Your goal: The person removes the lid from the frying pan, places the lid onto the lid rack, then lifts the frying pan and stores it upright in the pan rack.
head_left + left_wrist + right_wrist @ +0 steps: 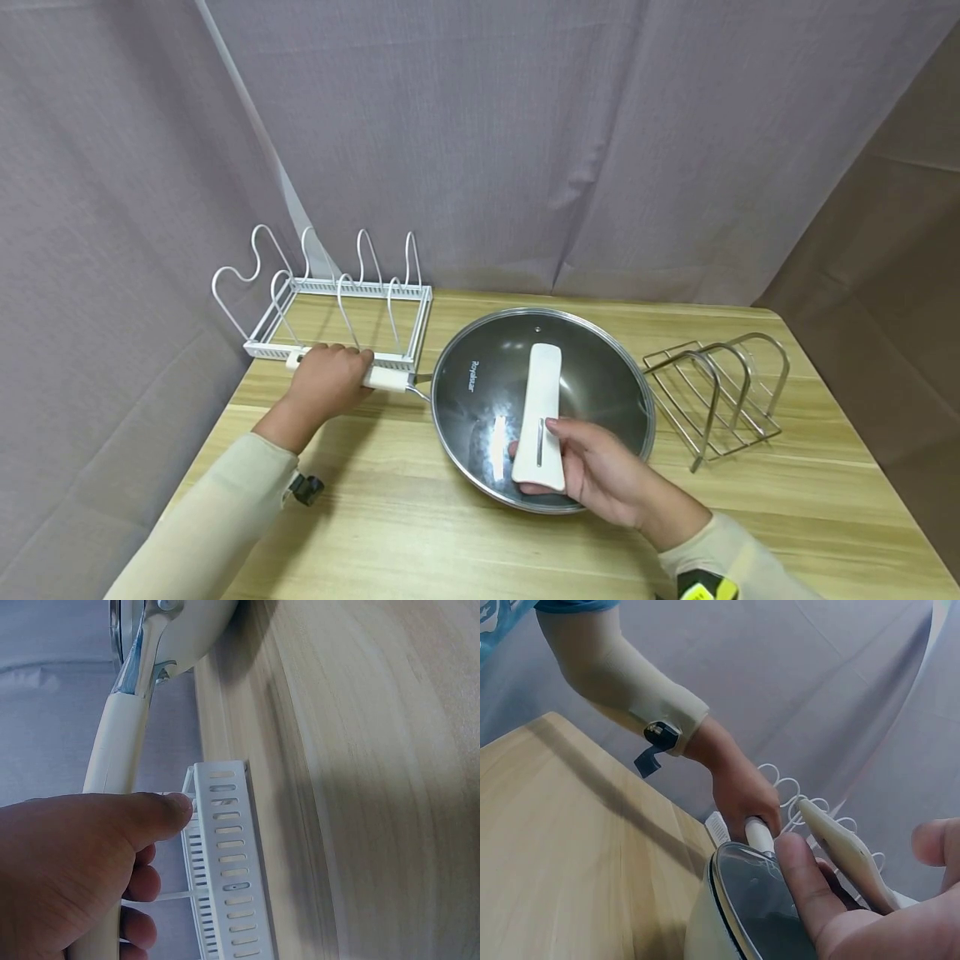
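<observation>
A wok [206, 634] with a cream outside is covered by a metal-rimmed glass lid [600, 367], in the middle of the head view. My left hand [330, 379] grips the wok's long cream handle [387, 379], fingers wrapped round it, close to the white rack's front edge. On the lid stands an upright flat cream handle [543, 383] with a slot. My right hand [600, 471] holds its lower end, fingers behind it and thumb near the slot. The right wrist view shows this thumb raised. Whether the wok's base touches the table cannot be told.
At the back left stands a white wire rack [420, 329] with several looped dividers. A metal rack [738, 383] with curved bars is right of the wok, close to its rim. Grey curtains [480, 150] hang behind the wooden table [420, 517].
</observation>
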Action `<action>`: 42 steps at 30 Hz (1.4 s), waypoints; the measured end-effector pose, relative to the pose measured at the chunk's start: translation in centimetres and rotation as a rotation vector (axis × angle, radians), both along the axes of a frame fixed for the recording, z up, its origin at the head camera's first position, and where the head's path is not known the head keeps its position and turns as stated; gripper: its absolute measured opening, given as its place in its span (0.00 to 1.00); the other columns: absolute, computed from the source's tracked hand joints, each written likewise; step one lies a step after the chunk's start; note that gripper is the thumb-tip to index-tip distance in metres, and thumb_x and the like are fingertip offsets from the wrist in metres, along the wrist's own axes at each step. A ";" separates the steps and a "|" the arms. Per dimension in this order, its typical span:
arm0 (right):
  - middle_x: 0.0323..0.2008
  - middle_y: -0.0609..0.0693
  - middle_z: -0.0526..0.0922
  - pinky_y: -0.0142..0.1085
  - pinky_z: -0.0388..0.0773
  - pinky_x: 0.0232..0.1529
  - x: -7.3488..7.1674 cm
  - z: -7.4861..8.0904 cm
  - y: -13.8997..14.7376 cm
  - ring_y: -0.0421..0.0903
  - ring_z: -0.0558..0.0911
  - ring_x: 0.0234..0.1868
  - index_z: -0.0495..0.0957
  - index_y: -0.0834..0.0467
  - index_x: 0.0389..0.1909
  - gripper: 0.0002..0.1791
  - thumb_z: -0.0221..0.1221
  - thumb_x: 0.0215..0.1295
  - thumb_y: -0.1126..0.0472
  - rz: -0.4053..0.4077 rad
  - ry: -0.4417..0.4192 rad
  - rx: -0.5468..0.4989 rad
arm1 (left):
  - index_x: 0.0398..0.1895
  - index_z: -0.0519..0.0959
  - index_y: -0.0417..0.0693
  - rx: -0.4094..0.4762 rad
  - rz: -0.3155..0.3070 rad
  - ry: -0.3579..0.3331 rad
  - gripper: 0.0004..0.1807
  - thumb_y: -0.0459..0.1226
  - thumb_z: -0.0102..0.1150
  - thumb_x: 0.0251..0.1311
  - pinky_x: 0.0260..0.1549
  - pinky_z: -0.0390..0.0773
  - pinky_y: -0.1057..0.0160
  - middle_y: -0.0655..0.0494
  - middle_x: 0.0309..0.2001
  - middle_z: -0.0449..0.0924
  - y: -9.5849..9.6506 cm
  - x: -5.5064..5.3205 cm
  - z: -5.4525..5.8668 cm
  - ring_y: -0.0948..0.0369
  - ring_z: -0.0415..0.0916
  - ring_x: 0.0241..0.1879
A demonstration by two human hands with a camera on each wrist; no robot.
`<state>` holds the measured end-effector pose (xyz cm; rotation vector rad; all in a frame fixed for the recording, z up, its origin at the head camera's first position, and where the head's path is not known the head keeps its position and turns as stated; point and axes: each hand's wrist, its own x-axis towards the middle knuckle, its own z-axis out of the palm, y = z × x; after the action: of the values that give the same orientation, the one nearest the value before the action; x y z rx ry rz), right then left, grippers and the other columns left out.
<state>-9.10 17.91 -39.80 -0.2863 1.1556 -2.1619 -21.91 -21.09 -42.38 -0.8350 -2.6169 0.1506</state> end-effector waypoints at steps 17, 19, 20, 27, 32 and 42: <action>0.48 0.63 0.83 0.50 0.81 0.55 0.6 0.2 -1.6 0.57 0.86 0.49 0.49 0.70 0.62 0.21 0.43 0.82 0.61 -0.139 -0.102 0.056 | 0.23 0.70 0.47 0.015 -0.016 0.036 0.19 0.42 0.74 0.44 0.20 0.74 0.51 0.54 0.19 0.75 0.1 0.3 0.2 0.50 0.75 0.19; 0.48 0.62 0.83 0.50 0.81 0.55 0.6 0.2 -1.8 0.55 0.86 0.48 0.48 0.71 0.63 0.22 0.44 0.82 0.62 -0.162 -0.112 0.078 | 0.23 0.69 0.47 0.017 -0.017 0.037 0.19 0.41 0.74 0.44 0.20 0.74 0.51 0.54 0.19 0.75 0.1 0.3 0.2 0.50 0.75 0.19; 0.48 0.62 0.83 0.50 0.80 0.55 0.5 0.2 -1.9 0.55 0.87 0.47 0.48 0.71 0.64 0.23 0.44 0.81 0.62 -0.168 -0.115 0.089 | 0.23 0.69 0.47 0.018 -0.017 0.037 0.19 0.41 0.74 0.44 0.20 0.74 0.51 0.54 0.19 0.75 0.1 0.3 0.2 0.50 0.75 0.19; 0.47 0.61 0.83 0.50 0.79 0.57 0.5 0.2 -2.3 0.52 0.87 0.46 0.49 0.73 0.65 0.25 0.46 0.81 0.62 -0.206 -0.117 0.137 | 0.24 0.70 0.46 0.011 -0.006 0.021 0.19 0.41 0.74 0.44 0.20 0.74 0.50 0.53 0.19 0.75 0.2 0.3 0.1 0.50 0.75 0.19; 0.48 0.61 0.83 0.49 0.80 0.56 0.6 0.1 -2.5 0.52 0.87 0.46 0.53 0.73 0.64 0.24 0.48 0.80 0.62 -0.226 -0.115 0.164 | 0.24 0.71 0.46 0.008 0.000 0.012 0.18 0.42 0.74 0.45 0.21 0.74 0.50 0.53 0.20 0.76 0.1 0.1 0.1 0.49 0.75 0.20; 0.52 0.60 0.81 0.50 0.78 0.58 0.7 -0.2 -2.7 0.53 0.86 0.49 0.51 0.73 0.67 0.25 0.47 0.81 0.64 -0.228 -0.138 0.087 | 0.24 0.71 0.47 0.003 0.008 -0.017 0.17 0.41 0.72 0.47 0.21 0.74 0.50 0.53 0.20 0.76 0.1 0.0 0.1 0.49 0.76 0.20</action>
<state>-8.38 15.18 -39.96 0.0351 1.2490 -2.2781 -21.90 -21.00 -42.25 -0.8289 -2.6355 0.1420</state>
